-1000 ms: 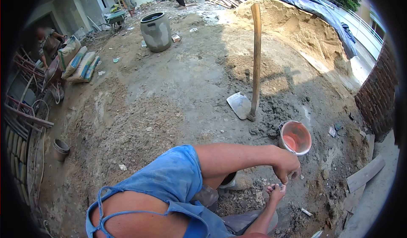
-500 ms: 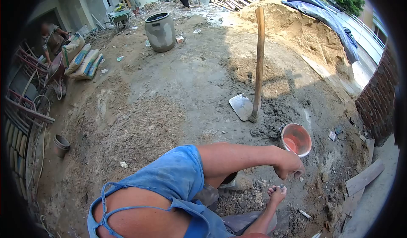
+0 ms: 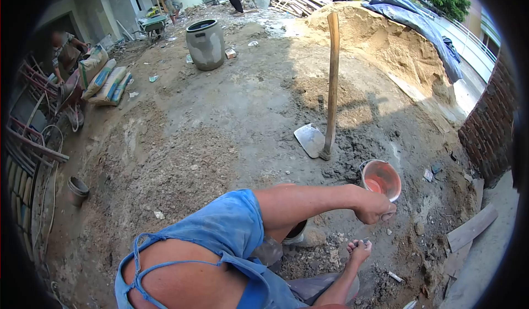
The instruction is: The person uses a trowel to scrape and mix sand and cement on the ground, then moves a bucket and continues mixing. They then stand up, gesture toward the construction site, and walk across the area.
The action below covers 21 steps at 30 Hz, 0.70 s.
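Note:
My left hand (image 3: 376,207) is closed, reaching right across the view over the near rim of an orange-red bucket (image 3: 381,178). I cannot make out what its fingers hold, or whether they touch the rim. Just below it, my right hand (image 3: 359,250) is curled with fingertips upward, around something small and greyish that I cannot name. A dark bucket (image 3: 296,233) shows partly behind my left arm. Beyond the bucket, a hoe (image 3: 332,83) with a long wooden handle stands upright, its flat metal blade on wet grey mortar (image 3: 352,155).
A grey barrel (image 3: 205,47), filled sacks (image 3: 109,86) and a small bucket (image 3: 77,188) stand on the left. A sand heap (image 3: 380,42), a brick stack (image 3: 489,122) and a board (image 3: 472,229) lie right. A person (image 3: 67,53) is beside the sacks; others are at the back.
My left hand has risen slightly toward the bucket, widening the gap to my right hand. The whole view has shifted a little; my right hand stays nearly still.

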Each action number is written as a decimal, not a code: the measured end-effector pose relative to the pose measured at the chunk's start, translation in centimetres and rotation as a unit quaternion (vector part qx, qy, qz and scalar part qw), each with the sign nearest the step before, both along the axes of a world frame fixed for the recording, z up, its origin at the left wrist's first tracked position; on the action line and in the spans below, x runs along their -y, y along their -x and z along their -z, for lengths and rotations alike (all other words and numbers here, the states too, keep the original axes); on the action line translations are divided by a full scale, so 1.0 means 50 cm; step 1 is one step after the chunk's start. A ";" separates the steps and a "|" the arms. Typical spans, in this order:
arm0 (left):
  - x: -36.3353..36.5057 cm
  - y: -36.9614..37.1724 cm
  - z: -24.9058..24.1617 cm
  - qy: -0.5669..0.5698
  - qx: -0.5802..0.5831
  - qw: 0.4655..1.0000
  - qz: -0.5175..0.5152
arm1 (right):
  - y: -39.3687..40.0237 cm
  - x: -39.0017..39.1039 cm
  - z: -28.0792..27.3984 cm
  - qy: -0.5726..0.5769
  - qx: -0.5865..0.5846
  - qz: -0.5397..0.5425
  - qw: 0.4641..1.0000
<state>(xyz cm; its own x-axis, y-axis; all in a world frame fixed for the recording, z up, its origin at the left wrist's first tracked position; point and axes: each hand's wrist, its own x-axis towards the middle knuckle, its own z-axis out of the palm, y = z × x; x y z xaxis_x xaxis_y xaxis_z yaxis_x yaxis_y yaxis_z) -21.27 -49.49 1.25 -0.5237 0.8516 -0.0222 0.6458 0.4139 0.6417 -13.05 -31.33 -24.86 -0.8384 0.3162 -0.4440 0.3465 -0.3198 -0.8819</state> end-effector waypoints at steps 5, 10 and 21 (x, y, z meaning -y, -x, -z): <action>0.055 0.035 -0.014 -0.041 0.014 0.994 -0.102 | 0.002 -0.004 0.000 0.000 -0.002 -0.003 1.000; 0.207 0.024 -0.112 -0.206 0.143 0.939 -0.234 | 0.011 -0.009 0.009 0.004 0.005 0.004 1.000; 0.659 -0.292 0.149 -0.124 0.275 0.769 -0.564 | 0.020 -0.026 0.034 0.033 0.024 0.006 0.999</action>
<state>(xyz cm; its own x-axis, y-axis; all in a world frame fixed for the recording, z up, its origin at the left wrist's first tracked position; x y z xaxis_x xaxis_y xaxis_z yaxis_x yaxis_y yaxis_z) -6.69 -82.46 -6.22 -0.9012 -0.1238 -0.4154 -0.4321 0.3323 0.8384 -14.05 -30.03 -26.56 -0.8118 0.2945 -0.5043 0.3839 -0.3815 -0.8409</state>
